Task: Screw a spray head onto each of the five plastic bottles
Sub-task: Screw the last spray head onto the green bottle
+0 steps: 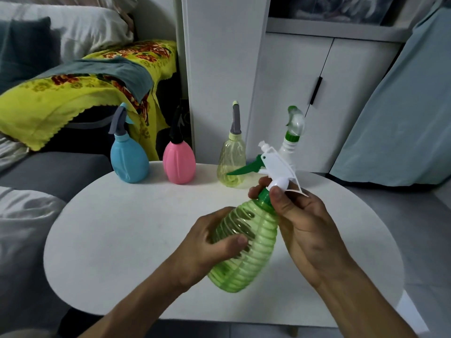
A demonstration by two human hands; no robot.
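Two hands grip one green bottle [244, 242] (tilted).

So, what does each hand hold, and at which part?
The left hand grips the green ribbed bottle around its body. The right hand pinches the green collar of the spray head at the neck.

Tilted ribbed green bottle [244, 242], white-headed

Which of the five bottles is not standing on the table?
The ribbed green bottle: the left hand holds its body tilted above the table, the right hand at its collar. The blue, pink, yellow and white ones stand upright.
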